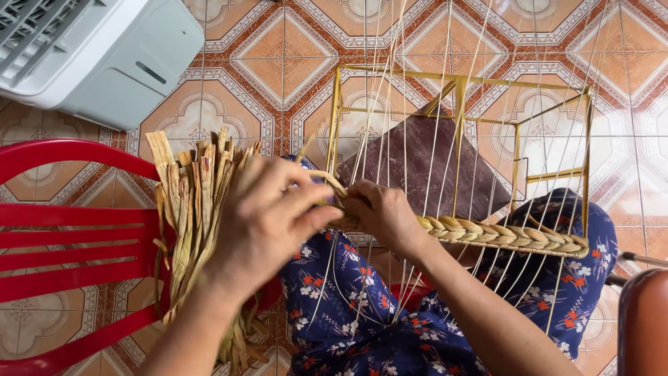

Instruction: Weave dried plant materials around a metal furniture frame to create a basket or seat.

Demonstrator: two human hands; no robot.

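Observation:
A yellow metal frame strung with several pale cords rests on my lap. A woven row of dried straw braid runs along its near bar. My left hand pinches a dried straw strand at the braid's left end. My right hand grips the braid there, fingers among the cords. A bundle of dried straw strips lies on a red plastic chair just left of my left hand.
A white plastic appliance stands at the top left on the patterned tile floor. A dark brown board sits behind the cords inside the frame. A reddish-brown rounded object shows at the bottom right.

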